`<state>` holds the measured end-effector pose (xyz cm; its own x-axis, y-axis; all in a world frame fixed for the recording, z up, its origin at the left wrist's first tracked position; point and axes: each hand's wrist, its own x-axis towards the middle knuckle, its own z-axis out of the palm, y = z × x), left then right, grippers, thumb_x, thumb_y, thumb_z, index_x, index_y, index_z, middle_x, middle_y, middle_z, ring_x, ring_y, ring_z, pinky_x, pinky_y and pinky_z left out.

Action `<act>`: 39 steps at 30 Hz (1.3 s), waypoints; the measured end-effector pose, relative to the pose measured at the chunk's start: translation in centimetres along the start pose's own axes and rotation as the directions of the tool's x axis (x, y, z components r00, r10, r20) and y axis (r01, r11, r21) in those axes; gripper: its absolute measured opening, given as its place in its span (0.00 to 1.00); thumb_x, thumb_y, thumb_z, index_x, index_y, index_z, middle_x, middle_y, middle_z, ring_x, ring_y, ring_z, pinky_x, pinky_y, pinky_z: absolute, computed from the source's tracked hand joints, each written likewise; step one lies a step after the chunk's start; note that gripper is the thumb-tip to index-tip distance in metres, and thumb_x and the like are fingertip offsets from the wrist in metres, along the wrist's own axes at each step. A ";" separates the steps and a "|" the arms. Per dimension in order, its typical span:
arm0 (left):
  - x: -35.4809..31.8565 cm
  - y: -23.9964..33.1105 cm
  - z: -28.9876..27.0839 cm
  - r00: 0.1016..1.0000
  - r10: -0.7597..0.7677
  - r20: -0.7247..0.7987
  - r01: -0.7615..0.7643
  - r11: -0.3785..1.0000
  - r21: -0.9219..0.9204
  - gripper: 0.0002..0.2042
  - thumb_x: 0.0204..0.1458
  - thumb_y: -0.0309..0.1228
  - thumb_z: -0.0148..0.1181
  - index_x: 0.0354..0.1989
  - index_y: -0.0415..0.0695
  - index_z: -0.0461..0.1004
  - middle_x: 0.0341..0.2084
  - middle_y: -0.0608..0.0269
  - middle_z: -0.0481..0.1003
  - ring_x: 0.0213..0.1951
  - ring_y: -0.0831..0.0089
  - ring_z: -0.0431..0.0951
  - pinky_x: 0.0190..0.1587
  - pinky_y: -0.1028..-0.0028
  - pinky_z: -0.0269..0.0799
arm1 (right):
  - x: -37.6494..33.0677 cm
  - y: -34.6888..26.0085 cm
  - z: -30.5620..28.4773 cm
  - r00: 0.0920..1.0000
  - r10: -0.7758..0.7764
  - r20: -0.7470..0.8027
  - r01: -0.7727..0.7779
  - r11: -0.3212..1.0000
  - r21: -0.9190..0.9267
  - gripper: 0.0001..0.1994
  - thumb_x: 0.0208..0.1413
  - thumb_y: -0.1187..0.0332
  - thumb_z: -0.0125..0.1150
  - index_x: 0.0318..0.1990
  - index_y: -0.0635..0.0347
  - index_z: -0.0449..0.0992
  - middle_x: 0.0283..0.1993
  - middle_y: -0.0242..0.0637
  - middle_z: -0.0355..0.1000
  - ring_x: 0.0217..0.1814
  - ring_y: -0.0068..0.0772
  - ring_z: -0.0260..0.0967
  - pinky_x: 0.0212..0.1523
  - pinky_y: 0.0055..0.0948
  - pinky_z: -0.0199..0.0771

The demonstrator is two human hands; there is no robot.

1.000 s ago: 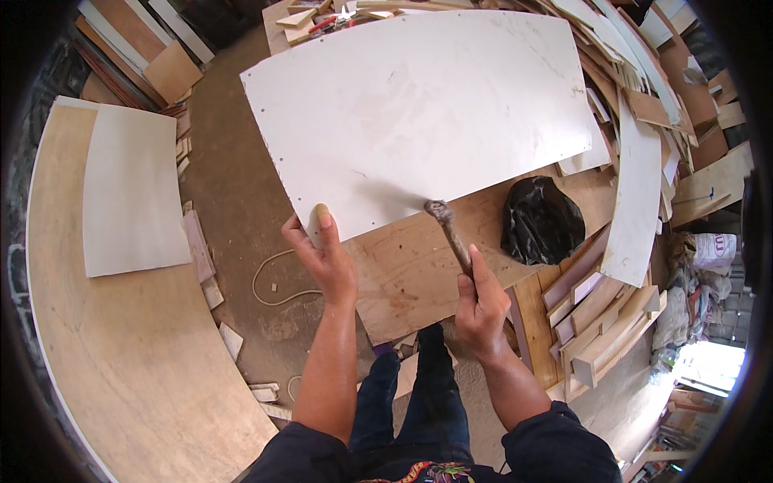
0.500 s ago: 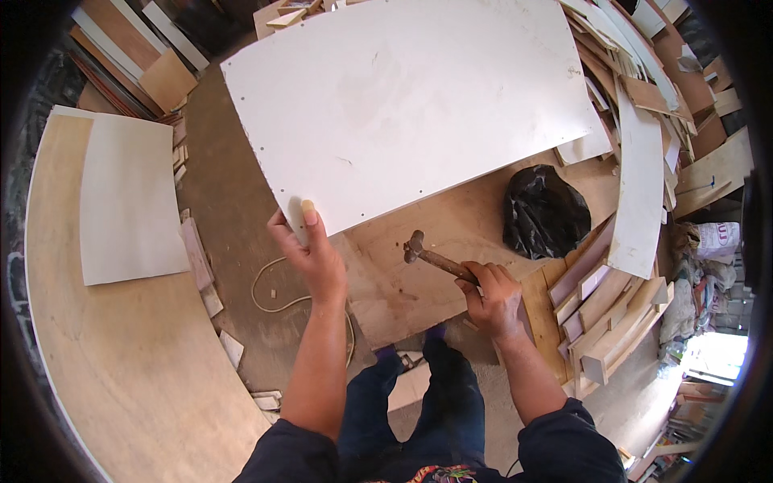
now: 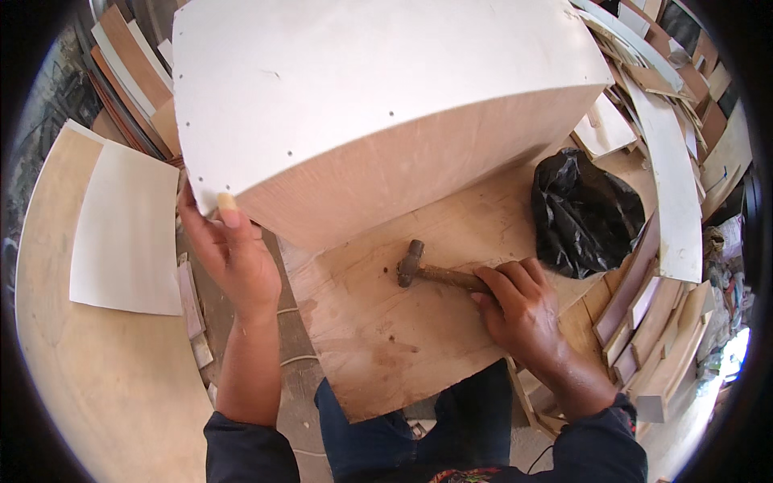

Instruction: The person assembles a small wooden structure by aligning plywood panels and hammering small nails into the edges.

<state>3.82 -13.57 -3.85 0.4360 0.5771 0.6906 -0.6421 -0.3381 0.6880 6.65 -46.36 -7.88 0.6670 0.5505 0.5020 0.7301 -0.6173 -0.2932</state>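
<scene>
A large wooden box (image 3: 435, 153) with a white top panel (image 3: 346, 64) stands on a stained plywood board (image 3: 362, 354). Small dark nail heads dot the panel's edges. My left hand (image 3: 241, 249) grips the box's near left corner, the thumb lying on the white top and the fingers curled around the side. In my right hand (image 3: 523, 310) is a hammer (image 3: 447, 278), held by its wooden handle. Its dark metal head hangs just over the plywood, in front of the box; whether it touches the board I cannot tell.
A black plastic bag (image 3: 584, 213) sits right of the box. Stacked wood offcuts (image 3: 652, 322) and a long white strip (image 3: 668, 185) lie farther right. On the left is a wide curved panel (image 3: 113, 370) with a white sheet (image 3: 129, 229) on it. A pale cord (image 3: 298, 359) runs along the floor.
The view has come closer to the box, and its near wooden side now shows below the white top. My right hand with the hammer appears farther right; my left hand still grips the corner.
</scene>
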 end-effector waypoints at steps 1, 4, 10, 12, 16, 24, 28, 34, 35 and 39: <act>0.1 -0.5 -0.3 1.000 0.016 0.003 -0.016 1.000 0.022 0.30 0.70 0.41 0.57 0.73 0.37 0.56 0.60 0.56 0.69 0.59 0.73 0.71 0.58 0.71 0.73 | -0.4 0.1 0.2 1.000 -0.008 0.000 0.008 1.000 -0.006 0.17 0.45 0.70 0.75 0.46 0.58 0.83 0.38 0.38 0.75 0.41 0.45 0.73 0.41 0.39 0.76; 1.1 0.5 -0.7 0.997 0.043 0.057 -0.048 0.995 0.087 0.25 0.74 0.37 0.49 0.72 0.34 0.56 0.65 0.49 0.68 0.67 0.64 0.69 0.69 0.63 0.64 | -0.3 -0.6 0.2 1.000 -0.019 -0.011 0.019 1.000 -0.006 0.16 0.47 0.70 0.75 0.46 0.57 0.82 0.38 0.40 0.73 0.41 0.46 0.71 0.43 0.40 0.75; 1.6 -0.7 0.4 0.995 0.096 -0.008 -0.096 0.993 -0.063 0.28 0.69 0.42 0.61 0.70 0.37 0.62 0.43 0.64 0.77 0.42 0.78 0.78 0.45 0.73 0.76 | -1.1 0.3 0.7 0.994 -0.103 -0.028 0.101 0.993 -0.067 0.12 0.54 0.68 0.71 0.44 0.59 0.82 0.38 0.42 0.73 0.43 0.48 0.71 0.46 0.44 0.74; 1.4 -0.7 0.8 0.993 0.115 -0.018 -0.115 0.993 -0.039 0.29 0.69 0.43 0.61 0.70 0.37 0.61 0.46 0.62 0.75 0.43 0.78 0.76 0.45 0.75 0.74 | -1.4 0.4 0.9 0.994 -0.098 -0.044 0.095 0.993 -0.069 0.10 0.56 0.67 0.69 0.43 0.60 0.82 0.39 0.43 0.74 0.45 0.50 0.72 0.47 0.45 0.75; 2.5 -1.3 0.0 0.972 0.233 0.036 -0.233 0.972 -0.028 0.30 0.69 0.42 0.61 0.72 0.40 0.61 0.55 0.59 0.72 0.48 0.79 0.73 0.48 0.80 0.71 | -1.7 0.2 0.8 0.994 -0.099 -0.036 0.095 0.991 -0.095 0.10 0.58 0.65 0.67 0.43 0.60 0.83 0.41 0.44 0.75 0.49 0.51 0.73 0.51 0.45 0.75; 2.3 -0.8 1.0 0.966 0.257 0.003 -0.256 0.962 0.089 0.25 0.68 0.39 0.64 0.68 0.42 0.69 0.48 0.66 0.74 0.40 0.82 0.71 0.41 0.79 0.68 | -1.7 1.0 0.6 0.981 -0.182 -0.071 0.180 0.983 -0.029 0.10 0.57 0.71 0.68 0.44 0.64 0.82 0.41 0.46 0.75 0.49 0.52 0.73 0.51 0.44 0.75; 2.4 -0.9 0.5 0.970 0.239 0.036 -0.240 0.941 0.239 0.24 0.67 0.38 0.65 0.67 0.42 0.71 0.45 0.68 0.74 0.35 0.83 0.68 0.36 0.80 0.65 | 1.5 6.4 -3.1 0.902 -0.240 -0.359 0.189 0.967 -0.172 0.07 0.56 0.73 0.59 0.40 0.65 0.79 0.40 0.51 0.77 0.47 0.55 0.76 0.51 0.48 0.77; 3.2 0.2 -0.6 0.791 0.608 0.065 -0.480 0.552 0.682 0.19 0.59 0.44 0.72 0.54 0.48 0.83 0.47 0.61 0.75 0.47 0.66 0.73 0.53 0.65 0.68 | 3.7 15.3 -7.9 0.956 0.291 0.027 -0.267 0.909 -0.320 0.09 0.50 0.75 0.61 0.36 0.70 0.83 0.36 0.59 0.79 0.44 0.60 0.79 0.49 0.47 0.78; 2.9 1.1 -0.3 0.689 0.709 0.151 -0.558 0.385 0.735 0.19 0.58 0.43 0.73 0.53 0.48 0.83 0.48 0.61 0.75 0.50 0.64 0.74 0.56 0.63 0.68 | 3.8 16.4 -7.5 0.957 0.289 0.019 -0.268 0.909 -0.320 0.09 0.50 0.75 0.61 0.36 0.70 0.83 0.36 0.59 0.79 0.44 0.60 0.79 0.49 0.47 0.78; 1.9 4.1 3.2 0.574 0.679 0.458 -0.729 0.169 0.663 0.18 0.57 0.40 0.72 0.53 0.46 0.83 0.54 0.58 0.80 0.59 0.57 0.76 0.64 0.59 0.67 | 4.2 17.7 -6.5 0.978 0.190 0.091 -0.153 0.938 -0.312 0.09 0.49 0.76 0.60 0.37 0.71 0.83 0.40 0.65 0.79 0.49 0.63 0.80 0.52 0.52 0.80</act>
<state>4.05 -16.26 1.07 0.1031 -0.2389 0.9656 -0.0080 -0.9709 -0.2393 21.41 -58.66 -5.74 0.8042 0.4721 0.3609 0.5361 -0.8384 -0.0978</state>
